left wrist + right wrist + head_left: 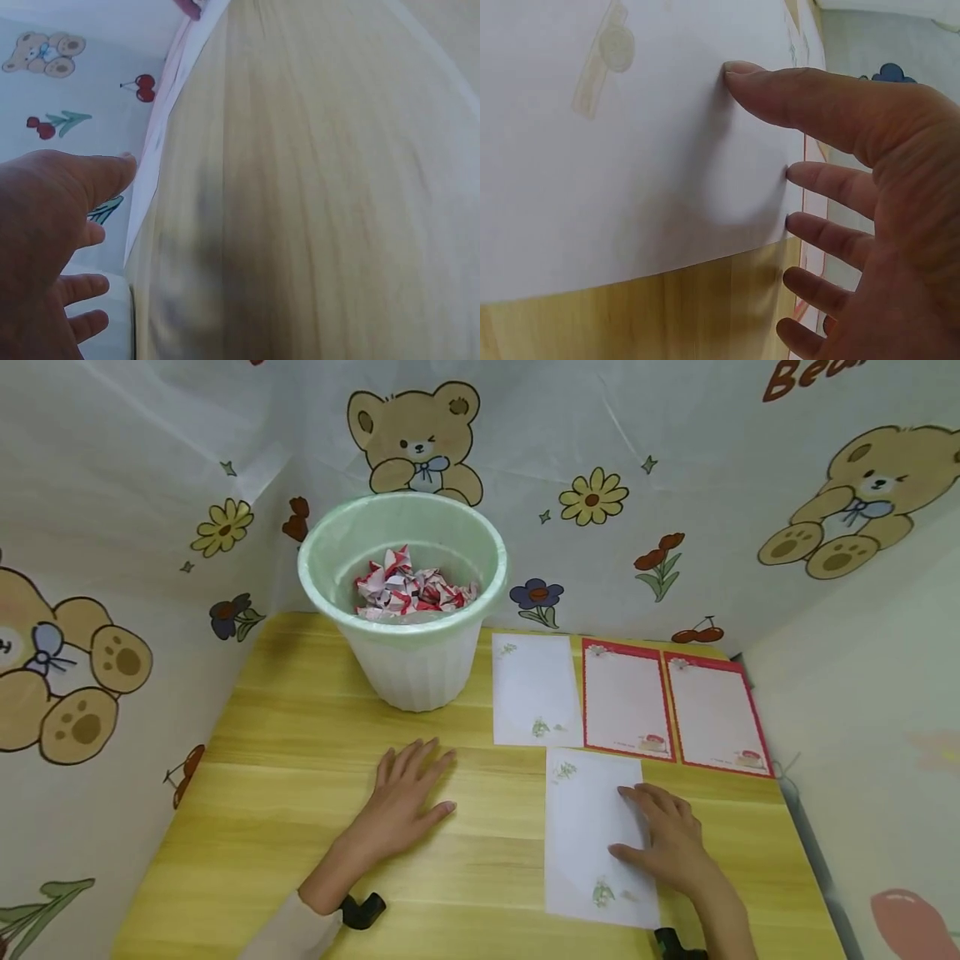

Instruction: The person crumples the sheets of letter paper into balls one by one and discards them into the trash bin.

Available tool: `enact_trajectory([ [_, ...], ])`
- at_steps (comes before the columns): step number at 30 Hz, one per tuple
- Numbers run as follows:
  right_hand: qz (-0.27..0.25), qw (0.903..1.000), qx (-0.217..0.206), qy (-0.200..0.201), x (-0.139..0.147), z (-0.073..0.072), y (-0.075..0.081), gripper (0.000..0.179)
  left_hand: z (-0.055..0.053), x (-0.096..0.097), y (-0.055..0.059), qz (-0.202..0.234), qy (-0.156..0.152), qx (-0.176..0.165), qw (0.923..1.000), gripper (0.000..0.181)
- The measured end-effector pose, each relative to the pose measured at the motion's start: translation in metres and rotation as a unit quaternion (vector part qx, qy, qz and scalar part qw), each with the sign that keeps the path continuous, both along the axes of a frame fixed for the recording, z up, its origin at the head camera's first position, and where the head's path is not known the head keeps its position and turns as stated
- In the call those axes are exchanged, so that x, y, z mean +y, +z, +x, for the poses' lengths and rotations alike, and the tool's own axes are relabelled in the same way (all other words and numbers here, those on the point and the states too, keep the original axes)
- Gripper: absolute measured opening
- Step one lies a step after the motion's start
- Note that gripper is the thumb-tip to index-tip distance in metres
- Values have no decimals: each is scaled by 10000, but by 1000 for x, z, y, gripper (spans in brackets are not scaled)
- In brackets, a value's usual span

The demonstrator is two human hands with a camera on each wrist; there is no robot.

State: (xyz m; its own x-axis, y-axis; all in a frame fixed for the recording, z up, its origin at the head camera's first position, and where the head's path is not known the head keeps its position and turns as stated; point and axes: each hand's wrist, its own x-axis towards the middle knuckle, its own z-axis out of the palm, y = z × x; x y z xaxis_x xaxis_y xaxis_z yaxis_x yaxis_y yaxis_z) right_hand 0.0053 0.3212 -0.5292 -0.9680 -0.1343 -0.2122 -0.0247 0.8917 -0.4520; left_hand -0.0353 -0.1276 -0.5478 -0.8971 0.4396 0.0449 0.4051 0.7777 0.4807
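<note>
A white sheet of paper [585, 835] with small green plant prints lies at the front right. Over its right edge rests my right hand [671, 843], fingers spread; in the right wrist view the thumb [772, 94] and fingertips are at the paper's surface, pinching nothing. My left hand [397, 810] is spread flat over bare wood, left of that sheet and in front of the bucket, holding nothing. Behind the sheet lie another white one [534, 693] and two red-bordered sheets, a middle one [626, 697] and a right one [716, 710].
A pale green and white bucket [420, 664] stands at the back of the wooden table [285, 718]. Crumpled red-and-white paper [408, 585] lies inside it. Behind and to the left hangs a bear-printed cloth [517, 427]. A pale wall surface borders the right edge.
</note>
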Motion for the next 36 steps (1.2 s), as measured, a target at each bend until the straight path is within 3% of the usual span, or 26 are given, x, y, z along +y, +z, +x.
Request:
enact_trajectory([
  [9, -21, 9995, 303, 101, -29, -11, -5, 87, 3, 13, -1, 287, -296, -619, 9972, 79],
  [22, 64, 9978, 515, 424, -74, -30, -12, 87, 4, 31, -4, 421, -838, -458, 9945, 77],
  [29, 98, 9963, 560, 647, -95, -38, -15, 85, -1, 34, -9, 181, -1079, -384, 9933, 80],
  [36, 5, 9939, 635, 901, -114, -50, -16, 85, -4, 28, -12, -50, -1038, -324, 9941, 85],
])
